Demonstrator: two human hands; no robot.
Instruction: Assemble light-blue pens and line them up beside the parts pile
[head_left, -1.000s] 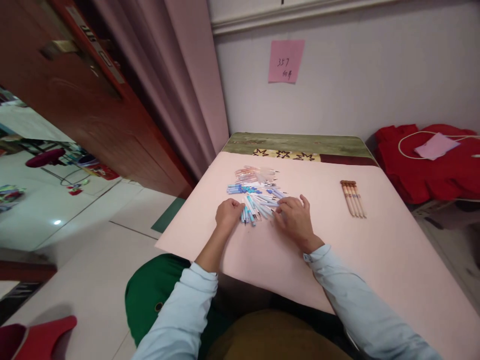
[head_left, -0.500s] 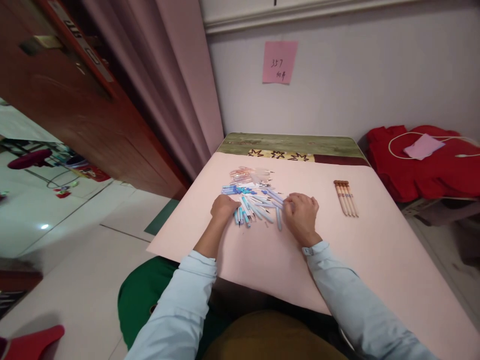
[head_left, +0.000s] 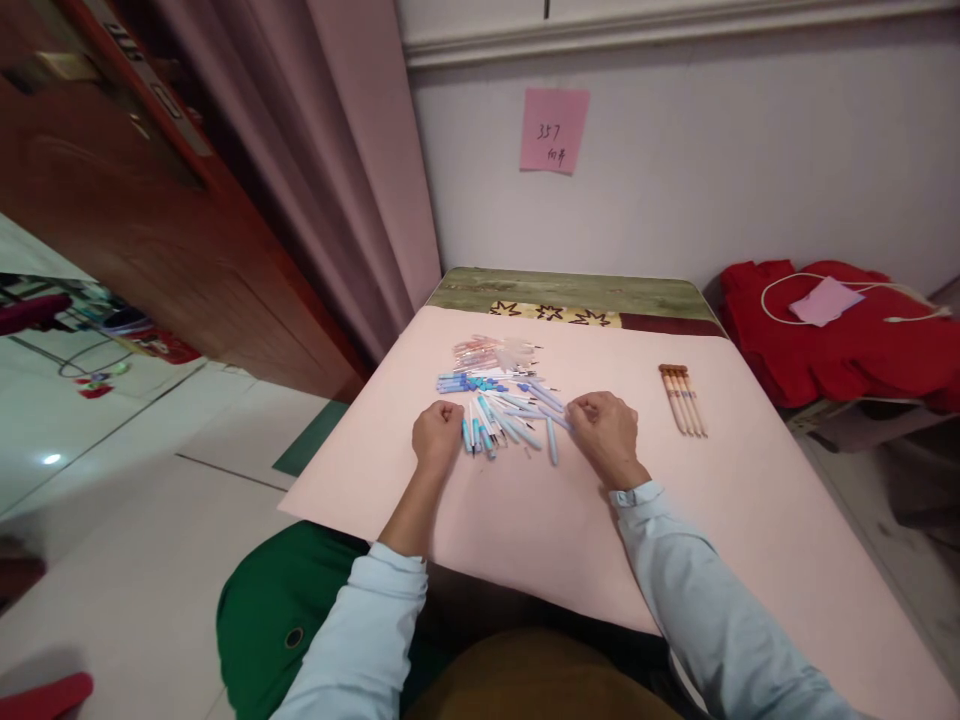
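A heap of blue and white pens (head_left: pixel 504 408) lies on the pink table top (head_left: pixel 570 520), with a few pinkish clear pens (head_left: pixel 491 352) behind it. My left hand (head_left: pixel 436 436) rests at the heap's left edge, its fingers curled in a loose fist against the pens; what it grips, if anything, is hidden. My right hand (head_left: pixel 609 432) sits at the heap's right edge with fingers pinched on the tip of a pale blue pen (head_left: pixel 553 414). A single blue pen (head_left: pixel 551 441) lies apart between the hands.
A small row of tan wooden pens (head_left: pixel 682 398) lies to the right. A pink note (head_left: pixel 553 130) hangs on the wall. A red bag with a white cord (head_left: pixel 840 330) sits right of the table. A wooden door (head_left: pixel 135 230) and curtain (head_left: pixel 352 170) stand left.
Both hands have drawn apart and slightly toward me, curling into closed shapes. The right hand slid right off the heap, and one blue pen now lies separate.
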